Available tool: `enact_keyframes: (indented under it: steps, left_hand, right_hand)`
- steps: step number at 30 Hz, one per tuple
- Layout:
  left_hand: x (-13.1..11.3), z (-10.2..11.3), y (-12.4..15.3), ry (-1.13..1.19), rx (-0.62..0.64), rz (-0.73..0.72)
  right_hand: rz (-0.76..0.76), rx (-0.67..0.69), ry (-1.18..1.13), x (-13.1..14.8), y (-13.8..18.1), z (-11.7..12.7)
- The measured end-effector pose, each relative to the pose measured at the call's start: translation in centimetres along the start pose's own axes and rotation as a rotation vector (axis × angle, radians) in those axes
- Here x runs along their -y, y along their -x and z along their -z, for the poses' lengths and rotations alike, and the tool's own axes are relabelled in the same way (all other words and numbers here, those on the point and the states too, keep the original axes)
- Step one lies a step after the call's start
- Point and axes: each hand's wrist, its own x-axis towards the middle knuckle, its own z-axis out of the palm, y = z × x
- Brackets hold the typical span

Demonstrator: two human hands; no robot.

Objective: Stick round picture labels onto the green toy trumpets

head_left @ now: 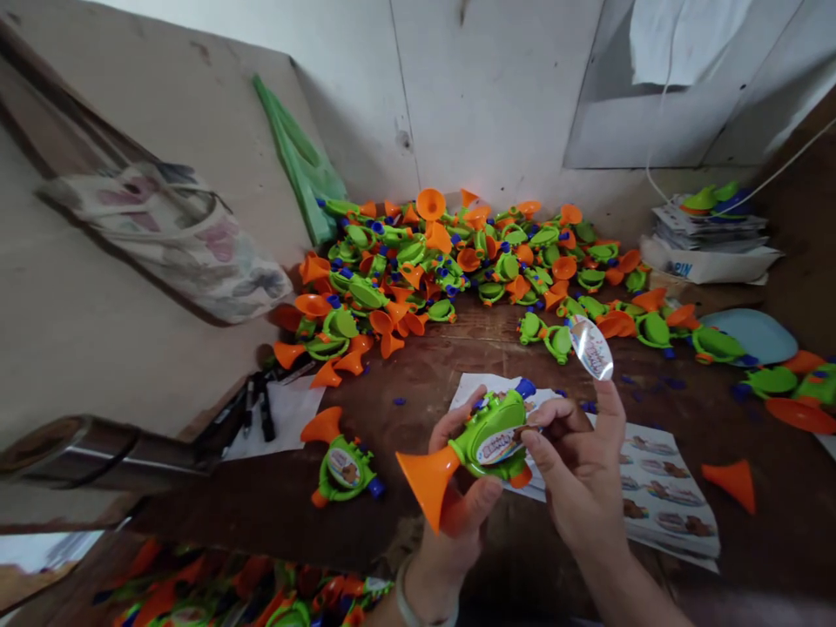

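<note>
My left hand point(457, 505) is closed around a toy trumpet point(493, 431) with a green body, orange bell and blue mouthpiece. An oval sticker point(502, 446) lies against the trumpet's green side. The thumb and a finger of my right hand point(578, 470) pinch together at that sticker's edge. On the raised index fingertip of the same hand clings a second oval sticker point(591, 348), shiny and printed. Below my hands, partly covered, are sticker sheets point(672, 488) on the brown table. Left of my hands lies another toy trumpet point(345, 470) bearing an oval sticker.
Toy trumpets are heaped point(418, 261) along the back wall, with more at the right. A loose orange bell point(735, 483) lies right of the sheets. Pens point(261, 405) rest on paper at left, near a metal cylinder point(97, 448). More trumpets point(248, 592) fill the space below the table's front edge.
</note>
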Motion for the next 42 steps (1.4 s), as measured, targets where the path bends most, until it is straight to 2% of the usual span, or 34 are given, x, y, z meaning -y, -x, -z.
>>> enact_keyframes:
  steps: [16, 22, 31, 42]
  left_hand:
    - [0.0, 0.1, -0.1, -0.042, 0.098, -0.075]
    - [0.2, 0.4, -0.1, -0.094, 0.058, -0.057]
    - [0.2, -0.6, -0.4, -0.094, -0.003, -0.077]
    - [0.8, -0.1, -0.1, -0.186, 0.022, -0.200]
  right_hand:
    - [-0.008, -0.019, 0.031, 0.0, -0.2, 0.1]
    - [0.003, -0.008, 0.025, 0.0, -0.3, 0.0]
    - [0.051, -0.007, 0.119, 0.0, -0.4, 0.0]
    - [0.159, 0.003, 0.296, 0.2, -0.8, -0.1]
